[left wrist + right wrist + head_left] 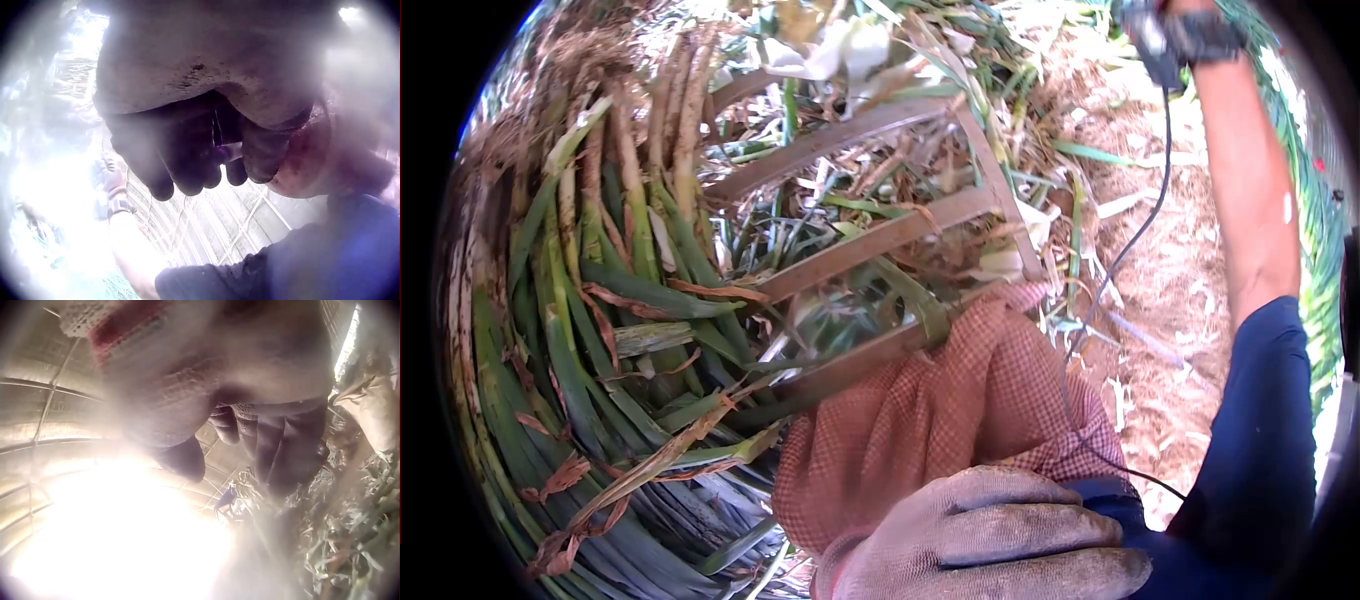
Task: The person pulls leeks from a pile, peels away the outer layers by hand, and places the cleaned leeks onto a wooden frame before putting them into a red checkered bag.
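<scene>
Low in the head view, my gloved left hand (pixel 1000 540) lies over dark clothing and checked cloth (pixel 940 390), its fingers pointing right. Its loosely curled fingers fill the left wrist view, where a small bright spot shows between thumb and fingers. My right arm reaches forward at the right; the hand is mostly cut off above the frame. In the right wrist view, the gloved right hand (pixel 262 381) has loosely bent fingers and nothing visible in them. Long green onions (pixel 630 270) with brown roots lie bundled left of a brown barred frame (pixel 870 240).
Cut leaves and pale scraps (pixel 850 50) litter the ground behind and inside the frame. Brown fibrous ground (pixel 1150 250) stretches to the right. A black cable (pixel 1140 230) runs from the right wrist device (pixel 1200 40) to the dark clothing. More green stalks (pixel 1310 250) line the far right.
</scene>
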### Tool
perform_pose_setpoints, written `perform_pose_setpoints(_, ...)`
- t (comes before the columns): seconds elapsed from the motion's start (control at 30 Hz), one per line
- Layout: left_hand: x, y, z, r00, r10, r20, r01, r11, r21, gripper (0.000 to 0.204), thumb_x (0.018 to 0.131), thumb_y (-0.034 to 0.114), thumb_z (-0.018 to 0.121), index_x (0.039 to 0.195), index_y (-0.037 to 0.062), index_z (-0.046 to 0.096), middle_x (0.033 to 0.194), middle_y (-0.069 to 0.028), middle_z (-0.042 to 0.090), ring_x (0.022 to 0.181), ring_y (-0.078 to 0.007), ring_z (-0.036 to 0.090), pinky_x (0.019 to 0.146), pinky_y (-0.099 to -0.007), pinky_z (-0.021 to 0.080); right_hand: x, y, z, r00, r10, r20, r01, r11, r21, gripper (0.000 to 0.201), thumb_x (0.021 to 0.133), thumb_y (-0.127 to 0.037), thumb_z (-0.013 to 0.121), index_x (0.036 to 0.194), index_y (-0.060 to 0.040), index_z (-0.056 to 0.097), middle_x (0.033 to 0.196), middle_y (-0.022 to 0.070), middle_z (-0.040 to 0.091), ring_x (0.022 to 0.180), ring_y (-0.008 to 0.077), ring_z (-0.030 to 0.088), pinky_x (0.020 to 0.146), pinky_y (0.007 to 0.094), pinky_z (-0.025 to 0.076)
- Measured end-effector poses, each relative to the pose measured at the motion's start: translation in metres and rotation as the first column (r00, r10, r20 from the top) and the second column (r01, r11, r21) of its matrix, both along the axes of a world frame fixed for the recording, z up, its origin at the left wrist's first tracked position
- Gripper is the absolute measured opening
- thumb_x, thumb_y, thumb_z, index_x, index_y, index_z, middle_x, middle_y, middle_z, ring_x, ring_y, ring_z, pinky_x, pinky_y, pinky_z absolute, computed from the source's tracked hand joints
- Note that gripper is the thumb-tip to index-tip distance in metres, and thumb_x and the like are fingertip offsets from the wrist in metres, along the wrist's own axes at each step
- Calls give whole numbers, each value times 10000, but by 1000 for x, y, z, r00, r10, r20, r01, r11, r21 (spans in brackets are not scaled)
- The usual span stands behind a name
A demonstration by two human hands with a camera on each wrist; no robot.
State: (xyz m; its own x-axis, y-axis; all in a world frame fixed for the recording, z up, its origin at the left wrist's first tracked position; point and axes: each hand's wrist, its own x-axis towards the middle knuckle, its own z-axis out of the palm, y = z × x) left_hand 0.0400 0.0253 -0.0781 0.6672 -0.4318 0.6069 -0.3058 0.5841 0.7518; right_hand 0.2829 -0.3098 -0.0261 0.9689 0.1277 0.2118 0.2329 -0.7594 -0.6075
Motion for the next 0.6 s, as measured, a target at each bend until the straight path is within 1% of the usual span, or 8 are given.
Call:
perform_pose_setpoints(0.13, -10, 0, -18, 996, 91, 15, -93, 981, 168, 473, 885, 210, 822, 1285, 3, 680, 1242, -207, 697, 1040, -350, 695, 946, -451, 557, -77, -63, -129, 952, -55, -301, 109, 981, 163, 398, 1023, -419, 631, 1151, -53, 721, 895, 86, 752, 770, 150, 709, 732, 314, 590)
perform_pose_setpoints(0.2, -5, 5, -39, 983, 174, 50, -181, 941, 287, 575, 857, 283, 841, 1298, -39, 662, 1164, -204, 717, 1013, -313, 706, 932, -431, 567, -149, -93, -224, 849, -369, -379, 452, 878, 157, 486, 971, -555, 681, 1098, -87, 715, 846, 26, 738, 627, 128, 670, 620, 289, 572)
perform_pose_setpoints(0.3, -5, 22, -60, 929, 364, -73, -274, 805, 527, 640, 841, 286, 856, 1326, -71, 638, 1205, -200, 710, 1087, -285, 690, 982, -404, 541, -267, -126, -319, 534, -473, -700, 679, 733, 23, 428, 933, -440, 742, 1038, -25, 736, 854, 49, 708, 715, 152, 621, 658, 321, 503)
perform_pose_setpoints(0.37, -10, 30, -69, 789, 543, -289, -249, 712, 656, 653, 785, 227, 892, 1312, -73, 649, 1232, -192, 695, 1165, -282, 657, 1025, -396, 513, -308, -125, -332, 293, -452, -843, 594, 777, -210, 596, 959, -476, 704, 1336, -19, 640, 1083, 119, 716, 912, 200, 674, 751, 359, 572)
perform_pose_setpoints(0.43, -7, 25, -76, 755, 562, -338, -227, 707, 669, 592, 827, 145, 843, 1333, -78, 631, 1259, -179, 689, 1151, -258, 668, 1032, -378, 513, -327, -126, -343, 280, -346, -896, 608, 786, -113, 701, 951, -518, 695, 1387, 19, 585, 1225, 176, 693, 1044, 231, 685, 858, 358, 576)
perform_pose_setpoints(0.5, -5, 21, -86, 602, 680, -419, -215, 643, 735, 527, 861, 40, 778, 1348, -81, 615, 1295, -166, 673, 1143, -225, 675, 1034, -359, 516, -320, -140, -375, 290, -407, -866, 649, 749, -135, 766, 926, -529, 712, 1418, 37, 557, 1265, 218, 680, 1128, 293, 670, 963, 379, 535)
perform_pose_setpoints(0.53, -5, 22, -91, 611, 672, -418, -191, 638, 746, 498, 875, -20, 745, 1351, -77, 608, 1312, -161, 663, 1135, -207, 680, 1033, -347, 521, -311, -144, -388, 303, -466, -831, 682, 715, -152, 832, 902, -541, 730, 1448, 55, 528, 1305, 260, 668, 1211, 355, 655, 1068, 400, 493)
perform_pose_setpoints(0.6, -2, 18, -96, 639, 673, -372, -158, 589, 793, 486, 878, -9, 746, 1341, -78, 612, 1308, -160, 664, 1140, -212, 679, 1033, -348, 521, -284, -145, -414, 371, -509, -777, 654, 737, -170, 804, 935, -516, 699, 1470, 49, 494, 1294, 234, 670, 1172, 313, 666, 1020, 392, 519)
